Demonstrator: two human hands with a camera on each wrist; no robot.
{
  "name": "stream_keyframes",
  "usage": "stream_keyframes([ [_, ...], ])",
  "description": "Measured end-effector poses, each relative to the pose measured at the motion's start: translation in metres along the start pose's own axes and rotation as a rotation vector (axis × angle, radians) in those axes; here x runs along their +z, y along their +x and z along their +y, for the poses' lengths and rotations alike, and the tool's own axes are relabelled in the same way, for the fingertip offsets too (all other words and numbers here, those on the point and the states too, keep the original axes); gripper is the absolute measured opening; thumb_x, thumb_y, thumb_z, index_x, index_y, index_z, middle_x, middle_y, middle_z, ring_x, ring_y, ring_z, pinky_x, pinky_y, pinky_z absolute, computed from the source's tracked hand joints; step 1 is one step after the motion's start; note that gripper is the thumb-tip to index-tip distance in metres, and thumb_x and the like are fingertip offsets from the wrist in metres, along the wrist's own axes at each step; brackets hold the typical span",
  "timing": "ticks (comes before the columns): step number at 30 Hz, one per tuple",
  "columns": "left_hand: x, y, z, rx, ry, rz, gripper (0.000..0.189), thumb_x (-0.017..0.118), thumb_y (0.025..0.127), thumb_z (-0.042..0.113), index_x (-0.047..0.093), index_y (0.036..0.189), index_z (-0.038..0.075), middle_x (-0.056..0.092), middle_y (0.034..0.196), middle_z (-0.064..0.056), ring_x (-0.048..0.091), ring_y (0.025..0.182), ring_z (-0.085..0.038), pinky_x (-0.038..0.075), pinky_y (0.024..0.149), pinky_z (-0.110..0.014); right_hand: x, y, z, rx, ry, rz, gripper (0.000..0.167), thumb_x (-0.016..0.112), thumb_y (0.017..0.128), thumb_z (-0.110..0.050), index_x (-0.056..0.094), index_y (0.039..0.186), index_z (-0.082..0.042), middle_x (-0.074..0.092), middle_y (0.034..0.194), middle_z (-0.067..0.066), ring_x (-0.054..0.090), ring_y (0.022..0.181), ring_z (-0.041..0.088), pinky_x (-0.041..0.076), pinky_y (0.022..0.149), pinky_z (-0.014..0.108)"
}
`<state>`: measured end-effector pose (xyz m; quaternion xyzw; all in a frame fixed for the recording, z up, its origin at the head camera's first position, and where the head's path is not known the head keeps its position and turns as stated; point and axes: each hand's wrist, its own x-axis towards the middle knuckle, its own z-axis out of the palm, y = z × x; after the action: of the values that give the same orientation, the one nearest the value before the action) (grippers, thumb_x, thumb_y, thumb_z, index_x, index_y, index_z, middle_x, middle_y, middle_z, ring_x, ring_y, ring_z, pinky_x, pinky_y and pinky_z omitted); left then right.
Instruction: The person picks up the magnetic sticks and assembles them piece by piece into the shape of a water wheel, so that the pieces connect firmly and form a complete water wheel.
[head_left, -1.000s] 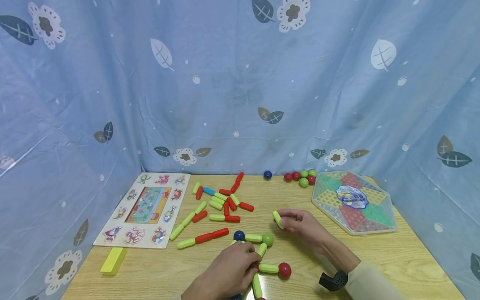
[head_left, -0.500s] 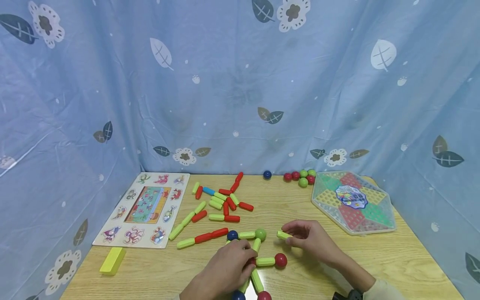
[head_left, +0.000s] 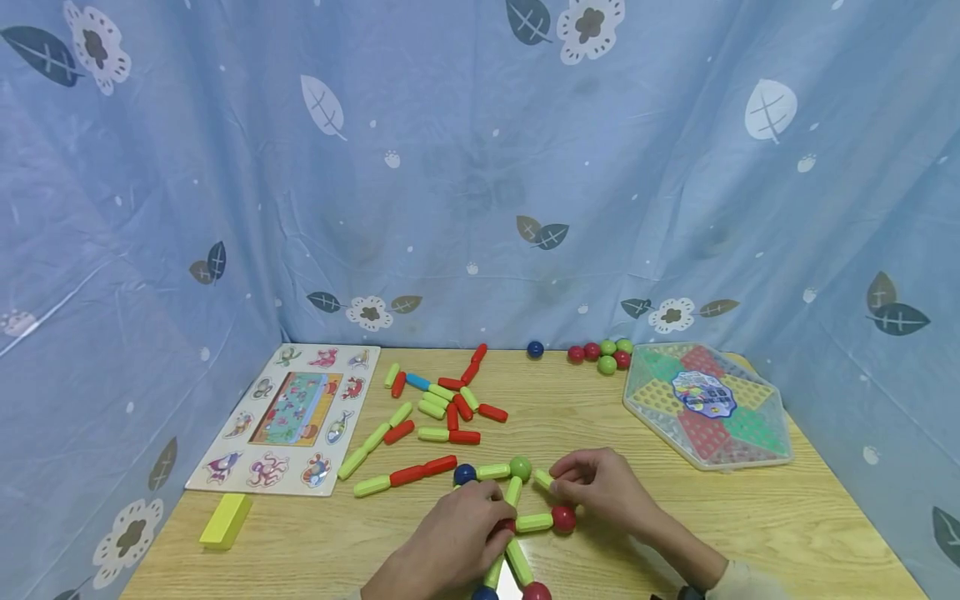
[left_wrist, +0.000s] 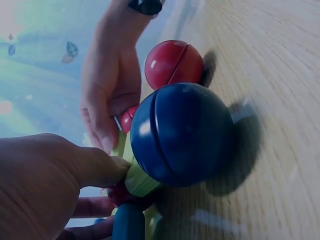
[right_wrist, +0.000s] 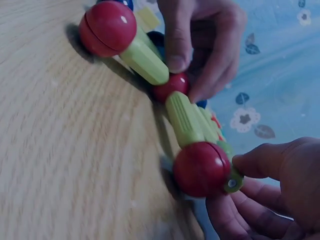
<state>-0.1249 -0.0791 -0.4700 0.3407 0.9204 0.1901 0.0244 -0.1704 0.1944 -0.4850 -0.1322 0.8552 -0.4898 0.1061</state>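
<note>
Near the front of the table lies a star-like build of magnetic sticks and balls. My left hand (head_left: 457,533) grips the red ball (right_wrist: 171,89) at its middle, which the fingers partly hide in the head view. Yellow-green sticks run out from that ball; one (head_left: 534,522) ends in a red ball (head_left: 563,519). A green ball (head_left: 520,468) and a blue ball (head_left: 465,473) are joined by another stick (head_left: 493,472). My right hand (head_left: 611,492) pinches a loose yellow-green stick (head_left: 543,480) between the green and red balls; its metal end shows in the right wrist view.
Several red and yellow-green sticks (head_left: 452,417) lie scattered behind the build. Loose balls (head_left: 607,365) sit along the back. A picture puzzle board (head_left: 352,433) and yellow block (head_left: 226,522) are on the left, a hexagonal game board (head_left: 705,396) on the right.
My right hand has turned the stick and brought it down and left, closer to the build. The build has shifted slightly left and away from me, while my left hand keeps its grip.
</note>
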Motion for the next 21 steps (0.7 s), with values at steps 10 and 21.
stream_keyframes([
  [10, -0.0008, 0.0002, 0.0013, -0.023, 0.006, -0.003, 0.014, 0.077, 0.103, 0.034, 0.084, 0.113, 0.027, 0.067, 0.105, 0.011, 0.055, 0.092, -0.001, 0.054, 0.080, -0.023, 0.0105, 0.0053, -0.0018, 0.016, -0.035, -0.017, 0.014, 0.086, 0.094, -0.021, 0.082, 0.102, -0.011, 0.079, 0.088, -0.002, 0.071, 0.079, 0.012, 0.054, 0.068, 0.023],
  [21, -0.0010, 0.0004, 0.0030, -0.027, -0.008, -0.014, 0.014, 0.077, 0.104, 0.034, 0.083, 0.114, 0.026, 0.067, 0.106, 0.011, 0.056, 0.093, -0.002, 0.055, 0.084, -0.024, 0.0038, 0.0070, -0.0008, -0.021, -0.050, -0.103, 0.015, 0.082, 0.096, -0.019, 0.081, 0.108, -0.010, 0.078, 0.091, -0.001, 0.071, 0.083, 0.011, 0.055, 0.071, 0.023],
])
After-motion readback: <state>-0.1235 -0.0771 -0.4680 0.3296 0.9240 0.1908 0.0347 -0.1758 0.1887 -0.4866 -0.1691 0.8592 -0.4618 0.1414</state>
